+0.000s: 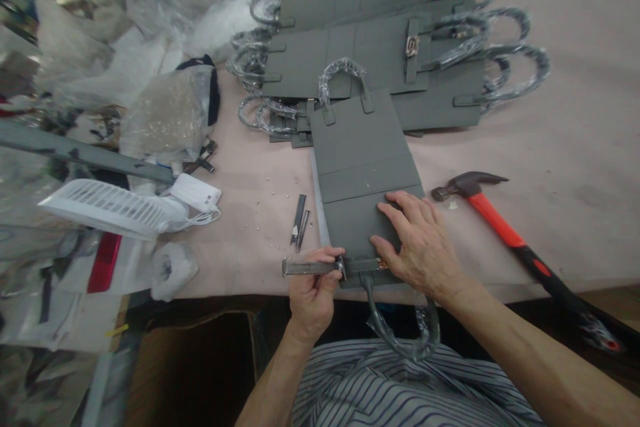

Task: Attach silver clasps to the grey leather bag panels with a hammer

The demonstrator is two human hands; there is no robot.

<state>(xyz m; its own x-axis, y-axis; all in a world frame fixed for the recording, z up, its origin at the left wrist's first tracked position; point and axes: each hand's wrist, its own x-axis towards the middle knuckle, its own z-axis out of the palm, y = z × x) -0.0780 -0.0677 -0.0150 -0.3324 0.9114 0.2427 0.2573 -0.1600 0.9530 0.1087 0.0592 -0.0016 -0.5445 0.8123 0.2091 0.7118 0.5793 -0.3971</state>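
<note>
Pinkish-beige covering spans the surface [575, 113], which fills most of the view. Along its far side lies a stack of grey bags [380, 53], flat and overlapping, with their plastic-wrapped handles curling out at both ends.

Just in front of that stack lies a single grey bag [365, 160]. It is flat, its far handle points toward the stack, and its near edge reaches the front edge of the surface. Its near handle [400, 340], also wrapped in clear plastic, hangs down over that edge toward the person's striped shirt.

A hammer [500, 220] with an orange-and-black shaft lies to the right of the bag, apart from it, with its dark head pointing left. At the left side a white fan [107, 207] lies among clear plastic wrapping, and a white box [197, 192] with a cable sits just beside it.

The right hand [423, 243] rests palm down on the near panel of the grey bag. Its grip is wide, with the fingers spread flat against the material and closed round nothing. The left hand [313, 287] comes up from below the edge of the surface. Its grip is narrow, thumb and fingers pinched on a metal strip [307, 267] that lies across the bag's near edge. The strip's left end sticks out past the bag.

Two small dark punches [299, 220] lie side by side on the surface, just left of the bag and above the left hand.
</note>
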